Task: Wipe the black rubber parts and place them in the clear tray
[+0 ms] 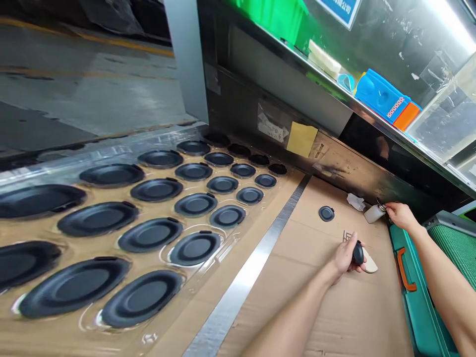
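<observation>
While a black oval part is gripped by the left hand and a white bottle by the right hand, a spill could be caused by tipping, though its contents cannot be made out.

1. Polished concrete floor, upper left, marked with yellow lines, lies well below the bench.
2. Grey square post rises beside the bench's far edge.
3. Dark metal wall panel runs behind the far edge, a yellow note taped on.
4. Stainless steel shelf crosses above, carrying a green bin and a blue plastic case.
5. Blue sign hangs behind it.
6. Bright light glares on the steel, top right.
7. Teal crate with an orange handle stands past the bench's right edge.
</observation>
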{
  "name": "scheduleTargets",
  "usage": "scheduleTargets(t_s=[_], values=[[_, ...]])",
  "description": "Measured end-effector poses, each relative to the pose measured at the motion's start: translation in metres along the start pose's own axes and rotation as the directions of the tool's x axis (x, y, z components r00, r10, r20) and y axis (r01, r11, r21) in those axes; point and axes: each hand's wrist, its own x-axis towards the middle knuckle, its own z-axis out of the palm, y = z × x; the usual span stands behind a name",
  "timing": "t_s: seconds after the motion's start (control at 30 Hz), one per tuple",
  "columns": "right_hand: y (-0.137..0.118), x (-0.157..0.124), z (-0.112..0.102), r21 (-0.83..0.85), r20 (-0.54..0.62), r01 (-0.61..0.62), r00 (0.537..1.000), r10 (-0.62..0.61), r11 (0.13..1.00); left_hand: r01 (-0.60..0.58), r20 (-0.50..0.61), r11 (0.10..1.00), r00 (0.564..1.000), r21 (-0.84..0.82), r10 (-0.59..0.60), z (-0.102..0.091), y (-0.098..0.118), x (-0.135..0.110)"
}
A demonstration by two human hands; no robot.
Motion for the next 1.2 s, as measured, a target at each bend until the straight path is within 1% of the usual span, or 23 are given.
scheduleTargets(t_s=[0.13,0.27,0.33,0.43,0.57,0.7,0.8,0.83,0.87,0.93,0.97,1.0,1.07,1.13,1.2], values=[[-0.005,0.003,-0.003,-0.055,-0.006,-0.036,0.999,0.036,0.998,-0.004,0.009,1.000,1.000,0.003,0.004,-0.001,0.001,-0.001],[-0.011,0.006,-0.008,-0.065,0.065,0.028,0.998,-0.024,0.998,-0.009,0.014,1.000,1.000,0.004,0.009,-0.002,-0.001,0.001],[-0.010,0.009,-0.011,-0.052,0.083,0.028,0.996,-0.024,0.998,-0.011,0.014,1.000,1.000,0.004,0.011,-0.002,-0.002,0.002],[-0.008,0.012,-0.014,-0.023,0.078,-0.014,0.997,0.016,1.000,-0.009,0.009,1.000,1.000,0.005,0.009,-0.002,-0.002,0.002],[-0.009,0.012,-0.014,0.017,0.106,-0.050,0.993,0.048,0.999,-0.002,-0.003,1.000,1.000,-0.015,0.001,-0.001,0.002,0.001],[-0.011,0.013,-0.014,0.035,0.081,-0.097,0.992,0.094,0.995,0.004,-0.023,0.999,1.000,-0.038,-0.005,-0.001,0.005,-0.001],[-0.015,0.009,-0.021,0.045,0.057,-0.128,0.990,0.126,0.991,-0.001,-0.025,0.999,1.000,-0.039,0.000,-0.002,0.006,-0.002],[-0.018,0.004,-0.024,0.071,0.009,-0.147,0.989,0.147,0.987,-0.001,-0.025,0.999,1.000,-0.043,0.000,-0.002,0.006,-0.002],[-0.023,-0.003,-0.027,0.123,-0.066,-0.168,0.982,0.177,0.978,0.000,-0.027,0.999,1.000,-0.050,-0.002,-0.002,0.007,-0.002],[-0.037,-0.024,-0.029,0.304,-0.220,-0.171,0.944,0.244,0.937,-0.002,-0.035,0.998,0.999,-0.069,-0.001,-0.003,0.008,-0.003],[-0.047,-0.038,-0.027,0.410,-0.268,-0.144,0.925,0.269,0.901,-0.001,-0.040,0.997,0.999,-0.072,-0.002,-0.003,0.009,-0.004],[-0.058,-0.054,-0.024,0.502,-0.275,-0.101,0.923,0.269,0.859,0.004,-0.044,0.998,0.999,-0.067,-0.007,-0.003,0.009,-0.004],[-0.083,-0.087,-0.011,0.626,-0.239,-0.037,0.942,0.237,0.779,0.019,-0.066,0.999,0.998,-0.037,-0.021,-0.002,0.010,-0.005],[-0.108,-0.117,0.005,0.705,-0.181,-0.028,0.959,0.218,0.708,0.036,-0.103,0.999,0.994,0.019,-0.034,-0.001,0.010,-0.005],[-0.129,-0.139,0.021,0.755,-0.129,-0.036,0.971,0.201,0.655,0.035,-0.143,0.995,0.989,0.091,-0.021,0.001,0.007,-0.004]])
